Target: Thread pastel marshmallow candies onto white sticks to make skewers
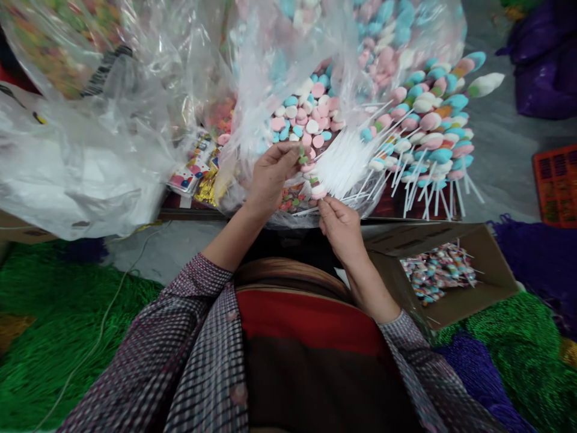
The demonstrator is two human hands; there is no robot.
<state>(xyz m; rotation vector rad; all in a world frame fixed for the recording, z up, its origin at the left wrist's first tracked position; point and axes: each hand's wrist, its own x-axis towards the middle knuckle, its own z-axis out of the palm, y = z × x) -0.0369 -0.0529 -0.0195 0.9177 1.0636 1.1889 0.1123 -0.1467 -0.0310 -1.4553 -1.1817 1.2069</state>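
Note:
Between my hands a candy skewer (317, 187) with pink, white and green pieces is held at a slant. Its lower end is pinched by my right hand (341, 227), thumb against fingers. My left hand (273, 175) is closed at the upper end, its fingertips on a small green gummy candy (303, 157). Whether that piece is on the stick, I cannot tell. Just beyond lie pink, white and blue marshmallows (311, 111) in an open clear bag. White sticks (345, 159) are heaped to the right of the skewer. Small red and green gummies (291, 198) lie under my hands.
Finished marshmallow skewers (433, 138) are stacked at the table's right. A cardboard box (491, 270) below holds wrapped skewers. Plastic bags (76, 162) cover the left side. Green tinsel-like strands (54, 300) lie on the floor, and an orange crate (556, 186) stands far right.

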